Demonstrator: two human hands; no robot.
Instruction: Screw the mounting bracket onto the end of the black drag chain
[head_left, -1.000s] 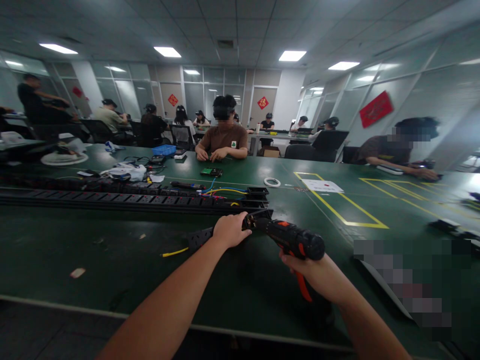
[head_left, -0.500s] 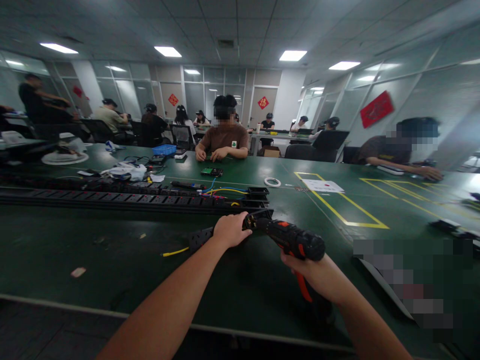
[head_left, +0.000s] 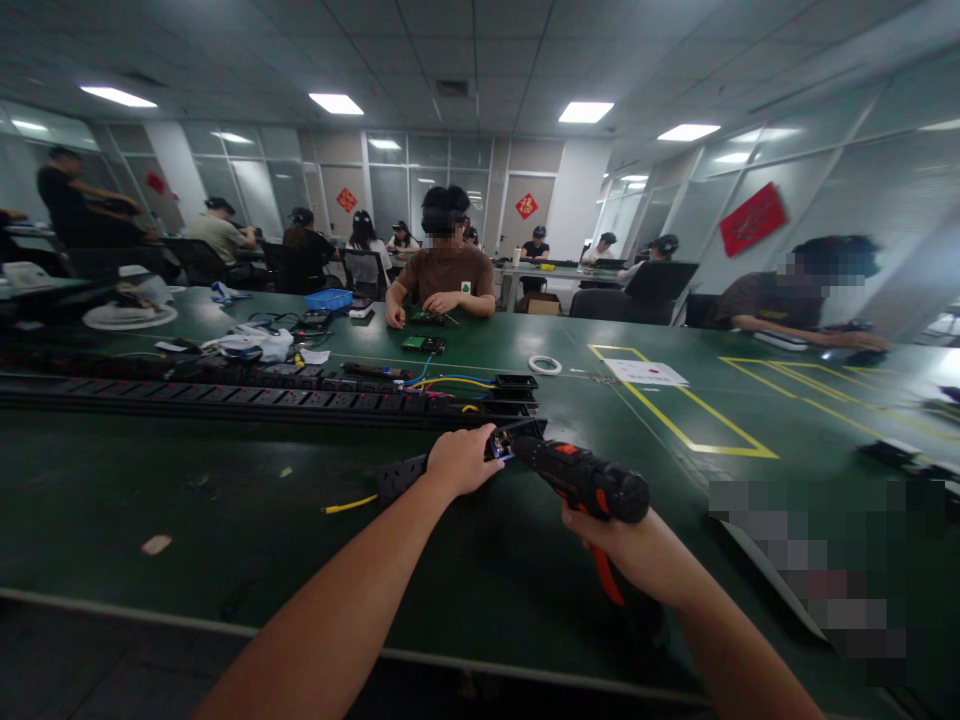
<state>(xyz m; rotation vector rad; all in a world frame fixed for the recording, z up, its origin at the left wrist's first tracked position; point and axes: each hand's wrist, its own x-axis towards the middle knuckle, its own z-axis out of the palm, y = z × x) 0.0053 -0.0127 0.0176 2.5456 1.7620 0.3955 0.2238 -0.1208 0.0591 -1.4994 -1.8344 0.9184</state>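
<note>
My left hand (head_left: 459, 462) is wrapped round a short black power strip (head_left: 401, 479), which is tilted with its right end raised. A yellow wire (head_left: 352, 504) sticks out of the strip's left end. In my right hand (head_left: 634, 545) is a black and orange cordless drill (head_left: 581, 477), gripped by its handle. Its nose points left at the strip's right end, just beyond my left thumb. Bright bluish light falls on the small parts there. I cannot make out the bit's exact contact.
Long black socket strips (head_left: 247, 398) lie across the table behind my hands, with coloured wires (head_left: 457, 380) at their right end. Farther back are a roll of white tape (head_left: 544, 365) and a paper sheet (head_left: 646, 372). A co-worker (head_left: 444, 270) sits opposite.
Bluish-white light now shines on the strip's end by the drill nose, where it was dimmer and yellowish. My hands have barely moved. The co-worker opposite has shifted their hands slightly.
</note>
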